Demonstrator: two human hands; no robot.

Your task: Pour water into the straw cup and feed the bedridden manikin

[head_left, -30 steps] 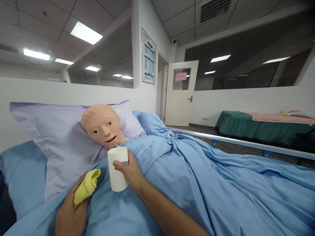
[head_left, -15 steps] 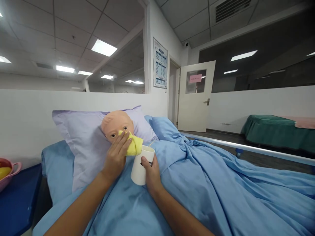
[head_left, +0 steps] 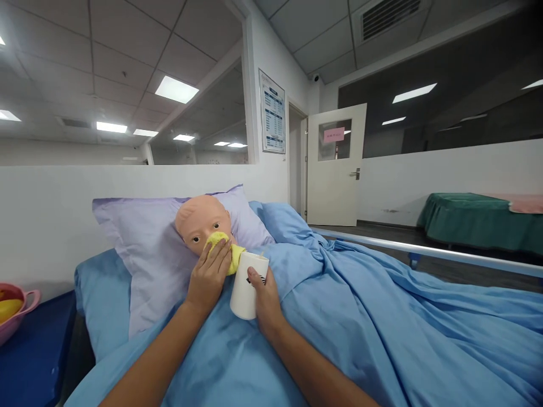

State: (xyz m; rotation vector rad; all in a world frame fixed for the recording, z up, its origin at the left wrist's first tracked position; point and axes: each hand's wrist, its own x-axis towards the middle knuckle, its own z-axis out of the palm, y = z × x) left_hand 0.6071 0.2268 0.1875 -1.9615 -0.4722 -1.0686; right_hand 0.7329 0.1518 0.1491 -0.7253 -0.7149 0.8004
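Note:
My left hand [head_left: 208, 278] presses a yellow cloth [head_left: 236, 258] against the mouth area of a manikin [head_left: 199, 217]. The manikin's head lies on a lilac pillow [head_left: 146, 249], its eyes uncovered and its lower face hidden by cloth and fingers. In my right hand [head_left: 267, 302] is a white paper cup [head_left: 243, 291] with a dark print, slightly tilted, close beside the cloth. A thin pale stick or straw [head_left: 262, 254] pokes up at the cup's rim. What the cup contains cannot be seen.
A blue quilt [head_left: 339, 316] covers the bed, with a metal side rail [head_left: 424, 249] along its far side. At the left, a pink basket [head_left: 17, 322] holding something yellow stands on a dark blue tabletop [head_left: 34, 362]. Beyond are an open door [head_left: 335, 192] and a green-draped bed [head_left: 462, 220].
My left hand has moved the cloth slightly down and right, from beside the nose to over the mouth. The cup has shifted a little right and stands somewhat more upright.

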